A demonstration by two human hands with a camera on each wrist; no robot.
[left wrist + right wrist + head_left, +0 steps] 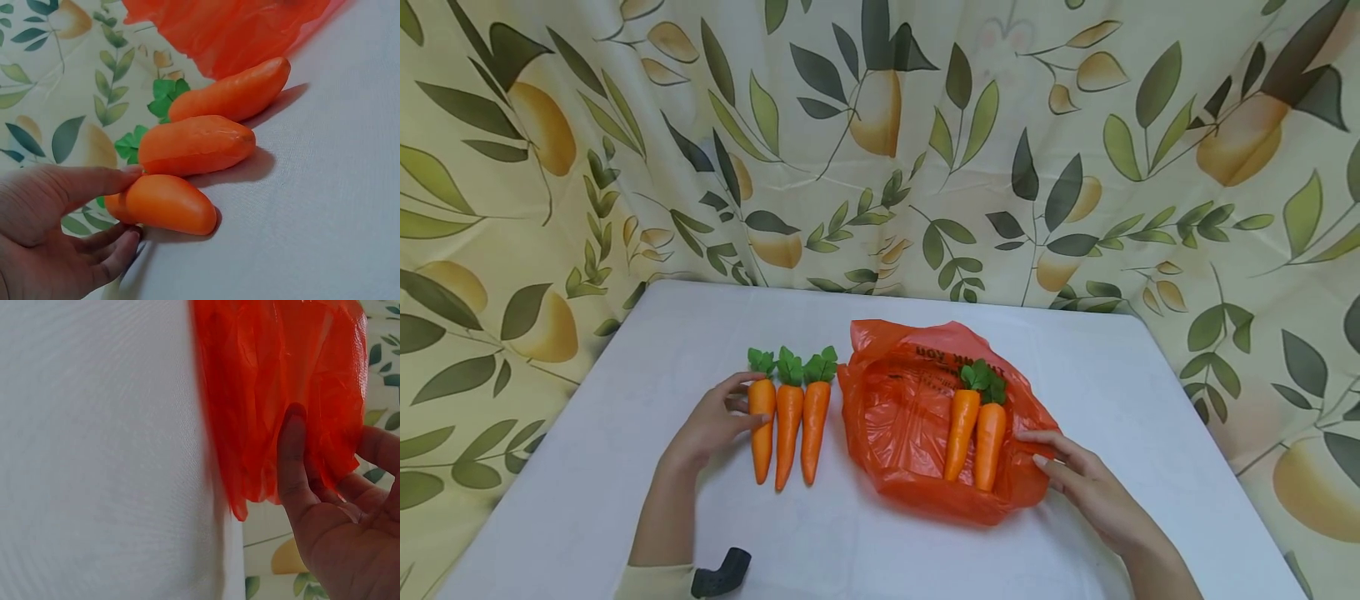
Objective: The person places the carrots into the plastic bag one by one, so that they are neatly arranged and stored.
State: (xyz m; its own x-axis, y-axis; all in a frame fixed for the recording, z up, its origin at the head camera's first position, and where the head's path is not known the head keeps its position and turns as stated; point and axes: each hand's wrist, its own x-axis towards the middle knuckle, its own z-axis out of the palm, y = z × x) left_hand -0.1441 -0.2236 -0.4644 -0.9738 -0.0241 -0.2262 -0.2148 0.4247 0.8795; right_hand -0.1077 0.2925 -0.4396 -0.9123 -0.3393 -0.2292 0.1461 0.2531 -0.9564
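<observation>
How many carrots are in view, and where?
5. Left of the open red bag: one carrot in the left hand, then the middle carrot, then the right carrot. Inside that bag: two more carrots, side by side. Its folds might hide others.

From above and behind the left fingers (737, 381) and right fingers (1048, 437), the head view faces forward and down, farthest off. Each wrist view looks closely past its own fingers. All share the red bag (891, 425); head and left wrist share three carrots (194, 147).
</observation>
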